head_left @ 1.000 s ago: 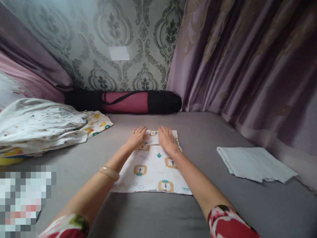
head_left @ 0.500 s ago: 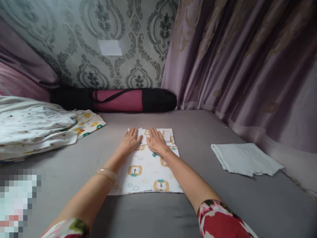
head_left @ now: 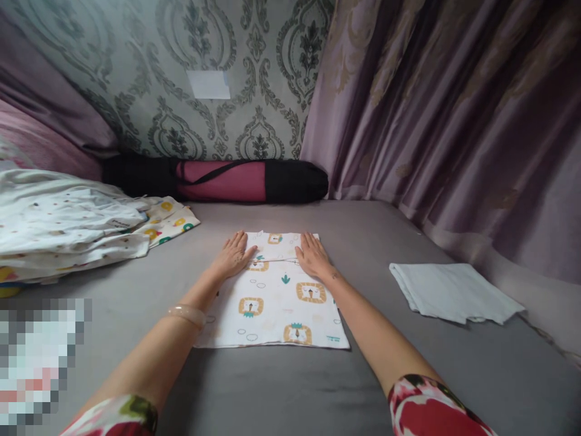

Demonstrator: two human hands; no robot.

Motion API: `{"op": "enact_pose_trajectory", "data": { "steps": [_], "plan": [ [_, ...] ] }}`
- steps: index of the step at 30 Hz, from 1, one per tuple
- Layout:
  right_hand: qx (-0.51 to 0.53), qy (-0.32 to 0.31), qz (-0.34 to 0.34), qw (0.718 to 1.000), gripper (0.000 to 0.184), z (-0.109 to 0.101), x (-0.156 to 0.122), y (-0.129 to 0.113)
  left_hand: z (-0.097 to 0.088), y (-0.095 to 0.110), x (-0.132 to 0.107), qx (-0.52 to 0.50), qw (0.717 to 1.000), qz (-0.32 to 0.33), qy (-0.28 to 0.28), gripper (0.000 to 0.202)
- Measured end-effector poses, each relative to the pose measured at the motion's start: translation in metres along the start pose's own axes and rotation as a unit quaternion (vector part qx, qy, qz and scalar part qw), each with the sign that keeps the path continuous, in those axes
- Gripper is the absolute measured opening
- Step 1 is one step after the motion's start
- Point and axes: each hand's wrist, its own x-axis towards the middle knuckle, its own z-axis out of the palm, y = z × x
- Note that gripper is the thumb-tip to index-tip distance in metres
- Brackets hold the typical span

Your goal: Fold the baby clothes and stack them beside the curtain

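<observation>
A white cloth (head_left: pixel 276 312) printed with orange lion faces and green leaves lies flat in front of me, its far part folded over toward me. My left hand (head_left: pixel 233 254) rests open on the far left edge of the fold, palm down. On the far right edge, my right hand (head_left: pixel 315 255) also lies flat with its fingers stretched out. The middle of the folded band shows between the two hands. Neither hand grips the fabric.
The cloth is on a grey sheet (head_left: pixel 272 387). To the right lies a folded pale cloth (head_left: pixel 454 292). Heaped printed fabrics (head_left: pixel 68 212) are at the left. A black and maroon long bag (head_left: pixel 222 181) lies along the wall, and purple curtains (head_left: pixel 408 103) hang at the right.
My right hand has slid right across the fold to its right edge, and my left hand has shifted slightly left. The folded band looks smoother. The view has turned slightly.
</observation>
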Motion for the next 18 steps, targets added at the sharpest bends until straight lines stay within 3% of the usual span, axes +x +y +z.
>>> {"op": "enact_pose_trajectory", "data": {
  "steps": [6, 8, 11, 15, 18],
  "plan": [
    [0.009, -0.041, 0.003, 0.999, 0.065, -0.010, 0.003, 0.004, -0.012, 0.003, -0.001, -0.002, 0.999, 0.002, -0.039, 0.078],
    [0.007, -0.053, -0.011, 0.999, 0.063, -0.018, 0.006, 0.002, -0.017, 0.003, -0.009, -0.004, 1.000, -0.001, -0.025, 0.077],
    [0.003, -0.018, -0.059, 0.998, 0.059, -0.026, 0.009, 0.001, -0.018, 0.000, -0.032, -0.007, 1.000, 0.008, 0.013, 0.073],
    [0.006, -0.031, -0.083, 0.996, 0.056, -0.015, 0.009, 0.002, -0.010, -0.008, -0.062, -0.002, 1.000, 0.029, 0.000, 0.068],
    [0.000, -0.042, -0.084, 0.996, 0.055, -0.005, 0.009, 0.006, -0.005, -0.010, -0.071, 0.002, 1.000, 0.023, 0.011, 0.064]
  ]
}}
